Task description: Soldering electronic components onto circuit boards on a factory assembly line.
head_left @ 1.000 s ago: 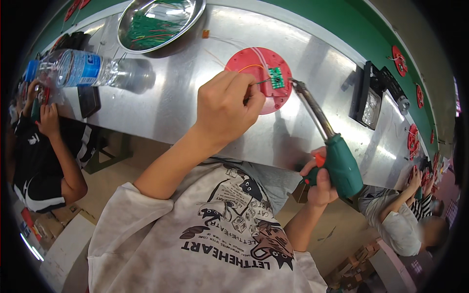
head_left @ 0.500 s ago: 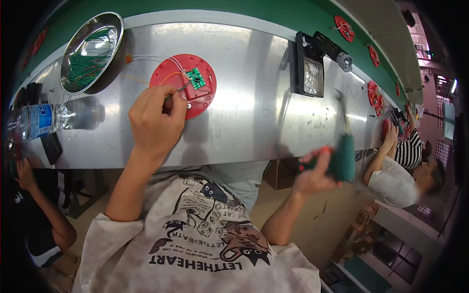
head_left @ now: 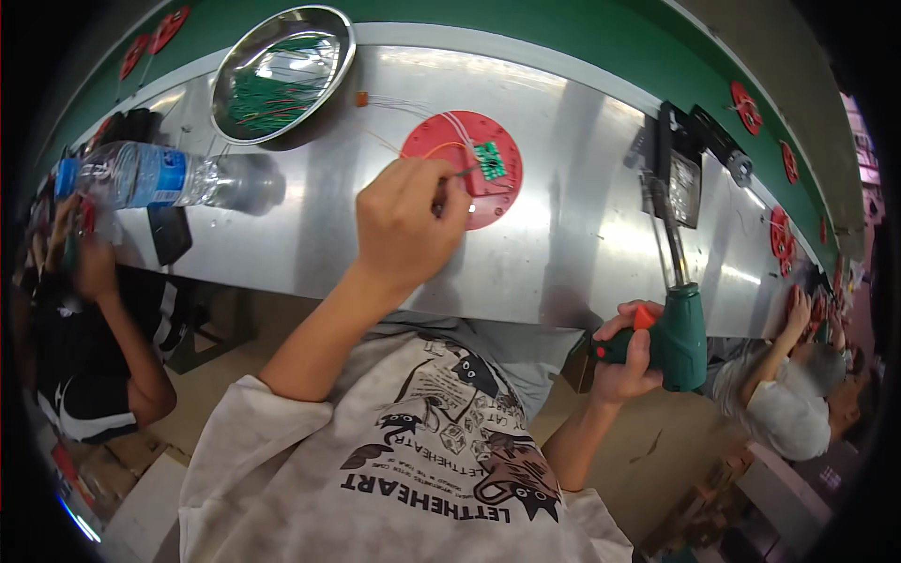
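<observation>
My left hand (head_left: pixel 408 220) is closed in a pinch on a thin dark green wire (head_left: pixel 465 172), whose end reaches a small green circuit board (head_left: pixel 491 161). The board sits on a round red plastic disc (head_left: pixel 496 214) lying on the metal table; white and orange wires run from it to the left. In my right hand (head_left: pixel 624 361) is a green pistol-shaped soldering gun (head_left: pixel 683 342) with a red trigger. Its metal tip points away from me, overlapping the dark tray (head_left: pixel 687 192) in the picture and apart from the board.
A steel bowl (head_left: pixel 347 66) of green wires stands at the far left. Nearer lie a plastic bottle (head_left: pixel 141 175) and a dark flat object (head_left: pixel 169 235). Beside the tray is a black cylindrical device (head_left: pixel 721 141). Co-workers sit on both sides; more red discs (head_left: pixel 746 108) line the green strip behind.
The view has swung, shifting the table rightward in the picture. My right hand has brought the soldering gun leftward relative to the tray. The left hand keeps its pinch by the board.
</observation>
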{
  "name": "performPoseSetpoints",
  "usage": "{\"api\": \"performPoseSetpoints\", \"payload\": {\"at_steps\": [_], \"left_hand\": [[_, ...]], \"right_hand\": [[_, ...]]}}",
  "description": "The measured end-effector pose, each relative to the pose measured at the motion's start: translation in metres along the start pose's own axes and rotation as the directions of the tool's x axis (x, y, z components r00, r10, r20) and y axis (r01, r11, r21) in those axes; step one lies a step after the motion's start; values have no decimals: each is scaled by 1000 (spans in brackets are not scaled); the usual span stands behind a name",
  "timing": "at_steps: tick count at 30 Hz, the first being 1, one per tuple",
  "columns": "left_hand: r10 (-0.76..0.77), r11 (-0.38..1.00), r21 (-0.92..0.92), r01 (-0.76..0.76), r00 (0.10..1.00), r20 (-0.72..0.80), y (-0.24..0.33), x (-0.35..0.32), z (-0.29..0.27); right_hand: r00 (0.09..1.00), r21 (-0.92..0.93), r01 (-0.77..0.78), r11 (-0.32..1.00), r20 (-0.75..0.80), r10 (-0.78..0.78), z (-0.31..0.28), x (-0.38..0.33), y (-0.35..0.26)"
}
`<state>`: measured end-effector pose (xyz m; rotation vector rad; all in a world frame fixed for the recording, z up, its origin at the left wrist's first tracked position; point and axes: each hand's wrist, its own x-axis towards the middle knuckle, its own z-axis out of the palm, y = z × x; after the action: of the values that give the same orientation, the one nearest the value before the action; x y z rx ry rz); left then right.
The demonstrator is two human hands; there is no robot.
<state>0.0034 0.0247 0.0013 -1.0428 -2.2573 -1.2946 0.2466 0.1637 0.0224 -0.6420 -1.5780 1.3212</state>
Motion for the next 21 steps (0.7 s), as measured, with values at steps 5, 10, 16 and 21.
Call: {"api": "performPoseSetpoints", "payload": {"at_steps": [5,10,16,21], "left_hand": [[10,1000,-23,-9,999,32,-2,1,-7],[99,994,48,-101,994,41,-6,3,-4],[112,993,44,-114,993,41,-8,3,-2],[102,994,27,-103,994,40,-9,1,-2]], "right_hand": [[941,-53,-98,994,320,110,20,0,-6],[875,-138,-155,978,441,201,25,5,0],[882,-172,-172,970,412,230,28,7,-1],[866,-190,-183,965,433,249,25,8,-3]]}}
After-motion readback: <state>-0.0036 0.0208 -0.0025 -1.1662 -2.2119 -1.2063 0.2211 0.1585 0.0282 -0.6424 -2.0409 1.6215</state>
